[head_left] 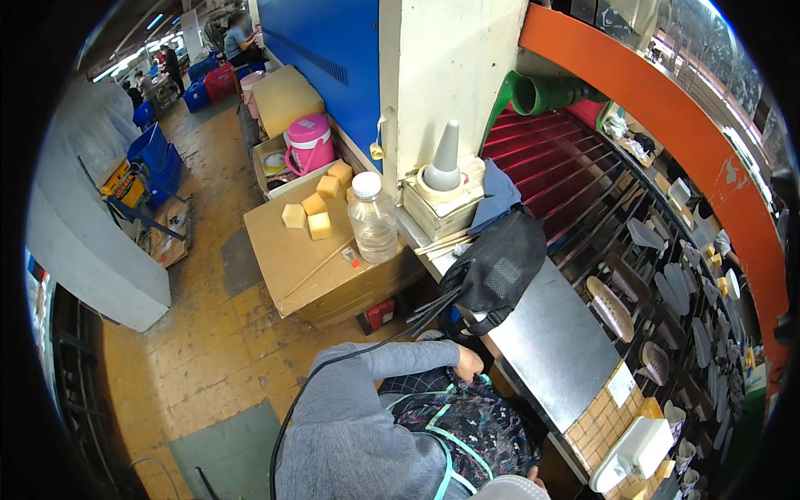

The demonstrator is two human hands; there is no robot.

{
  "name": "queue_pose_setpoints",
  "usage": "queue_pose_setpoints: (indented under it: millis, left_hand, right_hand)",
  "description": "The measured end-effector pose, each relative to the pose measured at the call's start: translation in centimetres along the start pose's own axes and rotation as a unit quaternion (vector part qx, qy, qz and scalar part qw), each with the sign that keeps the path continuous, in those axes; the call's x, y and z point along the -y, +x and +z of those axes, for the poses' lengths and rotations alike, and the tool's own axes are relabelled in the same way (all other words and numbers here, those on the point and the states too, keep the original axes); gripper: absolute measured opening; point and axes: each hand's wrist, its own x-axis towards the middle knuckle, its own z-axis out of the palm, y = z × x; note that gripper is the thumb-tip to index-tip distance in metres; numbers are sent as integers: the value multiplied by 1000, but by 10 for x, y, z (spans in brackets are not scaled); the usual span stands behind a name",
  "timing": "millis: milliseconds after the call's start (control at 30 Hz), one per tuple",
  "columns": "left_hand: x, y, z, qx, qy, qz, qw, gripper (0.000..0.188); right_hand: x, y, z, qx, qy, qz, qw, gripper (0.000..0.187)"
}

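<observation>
My left hand [469, 364] is at the upper edge of a dark floral apron [467, 417] with mint trim, which lies over my lap. Its fingers look curled against the cloth, seemingly pinching it. A grey sleeve [400, 360] covers that arm. Only a sliver of my right hand [537, 477] shows low in the picture, beside the apron's right side. A pale rounded shape at the lower edge hides part of it, and its fingers cannot be made out. Beyond the left hand, a black mesh bag [500, 260] with dark cables sits on the bench edge.
A metal bench top [554, 342] runs along my right, with a white block-shaped device [633, 454] on it. Behind is a rack [658, 333] of shoe soles. A cardboard box [292, 258] carries a clear bottle [372, 221] and several yellow foam blocks [317, 204]. People work far back left.
</observation>
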Motion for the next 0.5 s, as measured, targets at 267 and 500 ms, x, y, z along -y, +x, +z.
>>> queue_pose_setpoints:
  millis: [267, 500]
  left_hand:
    - [-7, -25, 5, 47, -5, -33, 998, 39]
    - [-19, 51, 43, -44, 94, -20, 994, 35]
  right_hand:
    - [12, -19, -26, -34, 30, -86, 995, 35]
    - [139, -120, -119, -76, -150, -160, 973, 24]
